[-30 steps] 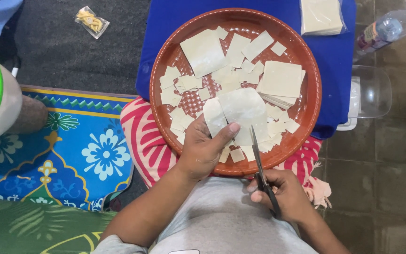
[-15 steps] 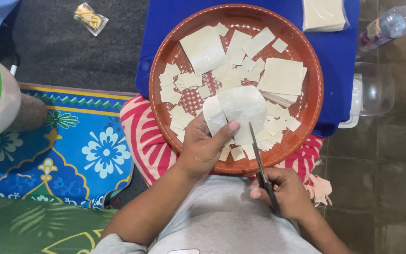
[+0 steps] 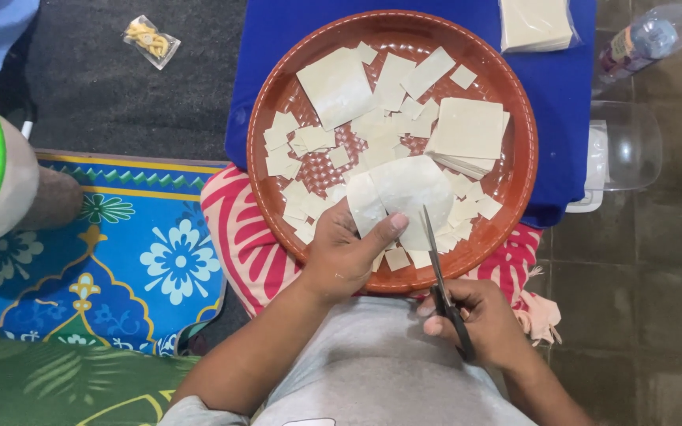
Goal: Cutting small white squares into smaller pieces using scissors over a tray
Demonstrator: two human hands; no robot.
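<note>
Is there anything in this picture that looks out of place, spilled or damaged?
Nothing looks spilled or damaged. The pale cut pieces lie scattered, but all inside the brown round tray. The left hand holds a pale sheet; the right hand holds scissors against it.
</note>
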